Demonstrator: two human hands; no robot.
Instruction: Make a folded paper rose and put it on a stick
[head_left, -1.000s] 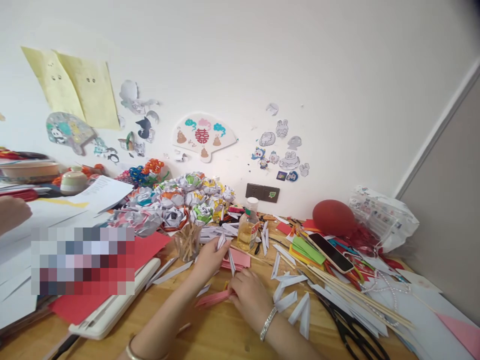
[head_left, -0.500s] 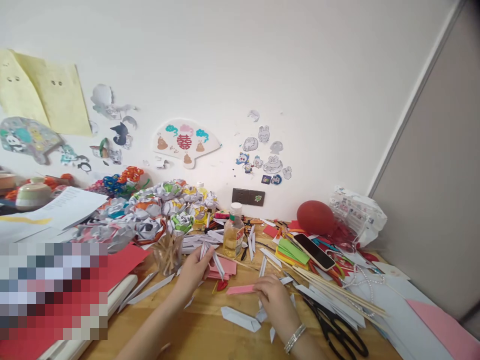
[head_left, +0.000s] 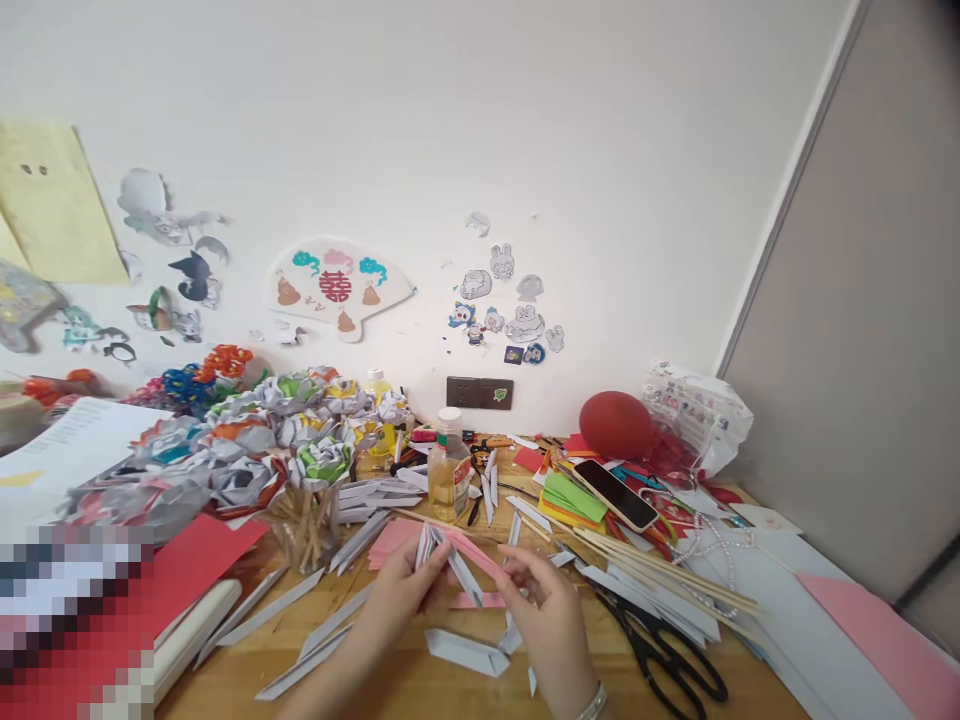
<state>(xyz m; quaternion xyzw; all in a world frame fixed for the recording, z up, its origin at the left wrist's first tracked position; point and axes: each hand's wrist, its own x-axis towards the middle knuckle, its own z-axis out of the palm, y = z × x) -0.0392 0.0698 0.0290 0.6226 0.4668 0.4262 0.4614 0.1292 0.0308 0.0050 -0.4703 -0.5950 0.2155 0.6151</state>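
Holds folded white strips point(head_left: 429, 545) in the left hand point(head_left: 405, 588), pinched between thumb and fingers, over the middle of the desk point(head_left: 394, 688). Pinches the near end of a pink strip point(head_left: 474, 553) in the right hand point(head_left: 546, 605), with a finger raised, and spans the gap between hands with it, its far end right beside the white strips. Has bare wood between the forearms, broken by a folded white piece point(head_left: 466, 652) lying flat. Finds less room beyond: close up to a bottle point(head_left: 448, 478) standing upright and a stack of pink paper point(head_left: 391, 538) behind the left hand. Meets loose white strips point(head_left: 304, 662) left of the left forearm, then a cup of sticks point(head_left: 304, 528) farther out. Has only a narrow bare patch right of the right hand, bounded by open-looped scissors handles point(head_left: 679, 665) and, higher up, skewers point(head_left: 667, 575) slanting toward the right.
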